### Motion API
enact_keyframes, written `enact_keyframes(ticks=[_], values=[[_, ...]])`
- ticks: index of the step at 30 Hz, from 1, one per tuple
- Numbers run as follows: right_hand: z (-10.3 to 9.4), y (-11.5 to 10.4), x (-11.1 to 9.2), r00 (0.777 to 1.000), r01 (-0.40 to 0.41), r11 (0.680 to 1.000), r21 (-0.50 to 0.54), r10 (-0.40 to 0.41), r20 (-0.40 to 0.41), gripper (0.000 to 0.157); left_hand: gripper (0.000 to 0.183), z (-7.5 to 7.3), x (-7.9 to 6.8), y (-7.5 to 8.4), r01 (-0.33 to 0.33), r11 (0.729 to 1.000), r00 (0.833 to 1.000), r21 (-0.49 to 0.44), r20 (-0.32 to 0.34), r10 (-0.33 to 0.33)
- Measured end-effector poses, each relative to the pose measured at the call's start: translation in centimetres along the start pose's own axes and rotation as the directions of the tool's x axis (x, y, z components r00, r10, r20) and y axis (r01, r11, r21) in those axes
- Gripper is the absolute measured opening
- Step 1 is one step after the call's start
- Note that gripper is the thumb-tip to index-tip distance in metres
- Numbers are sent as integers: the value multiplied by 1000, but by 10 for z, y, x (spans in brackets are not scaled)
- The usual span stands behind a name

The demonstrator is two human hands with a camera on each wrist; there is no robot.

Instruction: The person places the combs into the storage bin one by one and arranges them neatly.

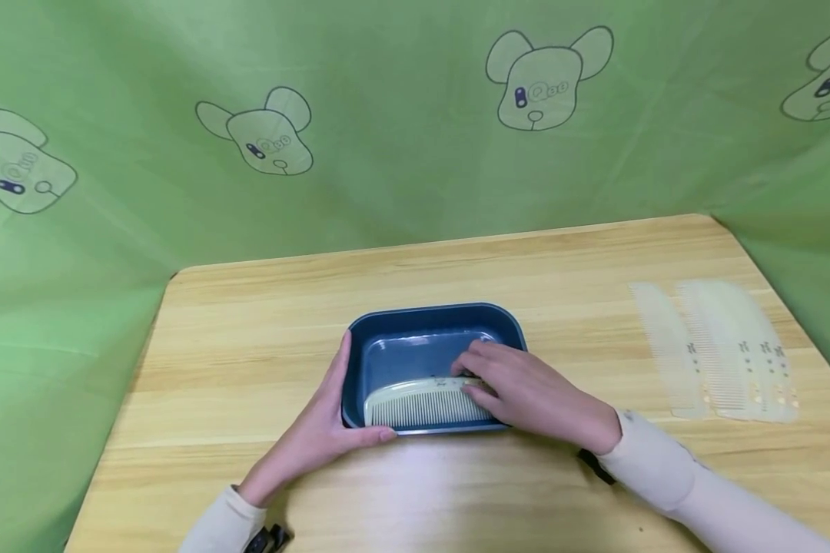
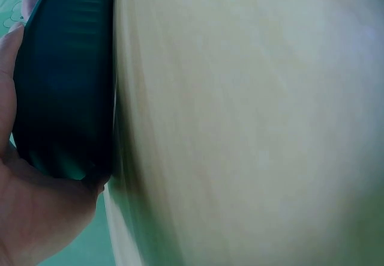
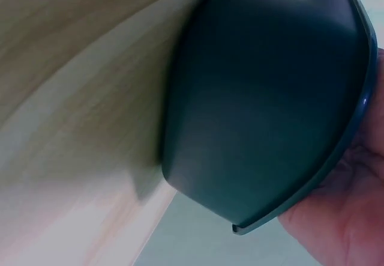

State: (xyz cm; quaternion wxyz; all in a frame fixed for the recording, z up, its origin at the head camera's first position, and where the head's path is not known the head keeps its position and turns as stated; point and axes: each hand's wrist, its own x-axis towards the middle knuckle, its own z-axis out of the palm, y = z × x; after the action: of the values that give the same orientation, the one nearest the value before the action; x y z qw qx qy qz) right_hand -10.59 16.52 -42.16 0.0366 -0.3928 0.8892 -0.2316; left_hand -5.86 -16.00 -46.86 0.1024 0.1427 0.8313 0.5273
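A dark blue rectangular basin (image 1: pixel 408 357) with rounded corners sits on the table. Its near left corner is held by my left hand (image 1: pixel 325 418), thumb along the front rim and fingers against the left wall; the left wrist view shows this hand (image 2: pixel 45 215) round the basin's outside (image 2: pixel 66 80). Inside the basin, along the near wall, lies a pale translucent comb (image 1: pixel 422 403), teeth toward me. My right hand (image 1: pixel 519 384) reaches over the right rim and pinches the comb's right end, which its fingers partly hide. In the right wrist view the basin wall (image 3: pixel 264 104) hides those fingertips.
Several similar pale combs lie at the right of the wooden table (image 1: pixel 249 346), one comb (image 1: pixel 671 353) slightly apart and the others (image 1: pixel 740 353) overlapping. A green curtain (image 1: pixel 401 177) with printed animal heads hangs behind the table and at both sides.
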Motion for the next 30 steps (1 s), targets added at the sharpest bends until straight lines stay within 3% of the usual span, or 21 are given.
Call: enact_keyframes(ticks=[8, 15, 22, 30], values=[[-5, 3, -4, 1000, -17, 990, 139, 20, -18, 20, 146, 0, -1, -2, -6, 1000, 1000, -3, -5, 6], [-9, 7, -13, 986, -37, 943, 330, 89, -144, 24, 147, 0, 0, 0, -7, 1000, 1000, 11, -8, 7], [-16, 17, -31, 953, -11, 946, 325, 108, -281, 34, 147, 2, 1, 1, -3, 1000, 1000, 11, -8, 3], [-25, 23, -43, 932, -59, 949, 309, 163, -324, 33, 146, 1, 0, 0, 3, 1000, 1000, 4, -9, -2]])
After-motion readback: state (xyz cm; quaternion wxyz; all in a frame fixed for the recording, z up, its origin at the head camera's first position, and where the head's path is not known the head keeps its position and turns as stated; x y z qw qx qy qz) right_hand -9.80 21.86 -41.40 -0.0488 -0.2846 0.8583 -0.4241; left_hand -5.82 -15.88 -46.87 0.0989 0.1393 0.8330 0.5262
